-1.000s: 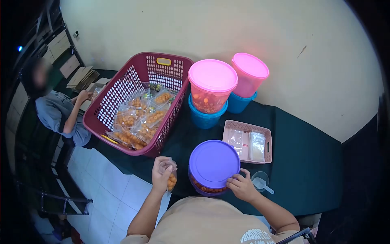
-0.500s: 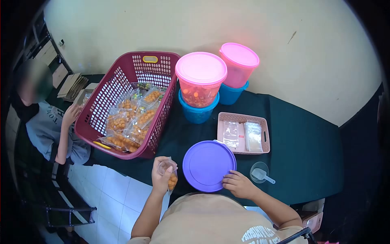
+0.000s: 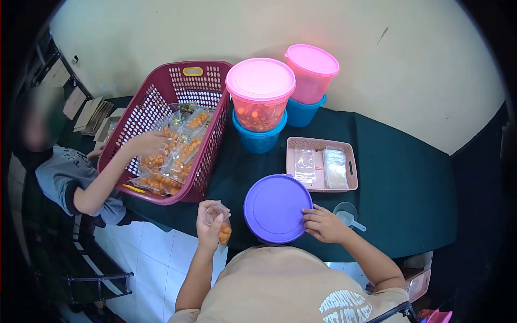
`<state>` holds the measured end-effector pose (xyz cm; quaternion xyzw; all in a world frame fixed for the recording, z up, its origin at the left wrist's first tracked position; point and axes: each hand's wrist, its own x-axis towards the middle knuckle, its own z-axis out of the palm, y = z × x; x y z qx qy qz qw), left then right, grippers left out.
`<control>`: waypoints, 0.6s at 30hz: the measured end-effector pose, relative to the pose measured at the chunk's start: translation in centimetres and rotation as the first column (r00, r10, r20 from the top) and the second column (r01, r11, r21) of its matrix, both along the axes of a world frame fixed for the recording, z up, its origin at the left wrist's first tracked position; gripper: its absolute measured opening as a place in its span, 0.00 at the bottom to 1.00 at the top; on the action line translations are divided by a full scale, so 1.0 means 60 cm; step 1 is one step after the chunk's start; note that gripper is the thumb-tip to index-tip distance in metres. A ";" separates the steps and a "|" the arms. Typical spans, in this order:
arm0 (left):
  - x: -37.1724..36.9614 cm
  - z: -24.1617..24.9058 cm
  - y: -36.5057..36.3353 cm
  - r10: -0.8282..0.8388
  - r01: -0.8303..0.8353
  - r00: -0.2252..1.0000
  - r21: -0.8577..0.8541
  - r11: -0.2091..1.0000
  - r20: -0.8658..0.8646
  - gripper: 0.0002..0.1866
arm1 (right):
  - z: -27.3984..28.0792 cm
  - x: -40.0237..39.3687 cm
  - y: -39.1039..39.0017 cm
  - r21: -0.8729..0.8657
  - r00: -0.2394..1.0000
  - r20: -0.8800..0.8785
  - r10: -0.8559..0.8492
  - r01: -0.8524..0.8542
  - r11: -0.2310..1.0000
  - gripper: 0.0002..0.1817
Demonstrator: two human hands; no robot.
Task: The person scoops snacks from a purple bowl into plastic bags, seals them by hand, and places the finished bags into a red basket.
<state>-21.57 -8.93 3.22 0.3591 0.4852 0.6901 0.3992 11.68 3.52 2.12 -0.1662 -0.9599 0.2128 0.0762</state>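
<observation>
My left hand [image 3: 207, 232] is closed around a clear plastic bag [image 3: 224, 236] of round orange snacks, beside the table's front edge. A small clear plastic cup [image 3: 213, 214] is held in the same hand, at the top of the bag. The round purple lid [image 3: 277, 207] lies on a tub close to my body; the tub is mostly hidden below it. With bent fingers, my right hand [image 3: 327, 225] grips the lid's right rim. Just beyond that hand is a clear cup [image 3: 349, 208] with a white scoop [image 3: 351, 221].
A maroon basket [image 3: 212, 145] holds several snack bags, and a co-worker's hand [image 3: 148, 142] reaches into it. Tubs with pink lids [image 3: 261, 79] stand stacked on blue tubs [image 3: 260, 139] by the wall. A pink tray [image 3: 321, 189] holds flat clear bags.
The co-worker's arm has swung over the basket, with the hand now among the bags. My view has shifted slightly. My hands keep their holds on the bag, cup and lid.
</observation>
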 end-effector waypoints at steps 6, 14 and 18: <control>0.047 0.046 0.005 -0.208 0.205 0.978 0.206 0.957 -0.005 0.27 | 0.052 -0.041 -0.026 -0.179 0.914 -0.184 -0.362 0.331 0.927 0.13; 0.095 0.100 0.029 -0.334 0.406 0.848 0.099 0.909 -0.411 0.27 | 0.112 -0.168 -0.090 -0.873 0.733 -0.381 -0.564 -0.084 0.481 0.16; 0.103 0.080 0.026 -0.184 0.229 0.938 0.128 0.965 -0.293 0.21 | 0.109 -0.164 -0.081 -0.917 0.647 -0.374 -0.665 -0.149 0.371 0.07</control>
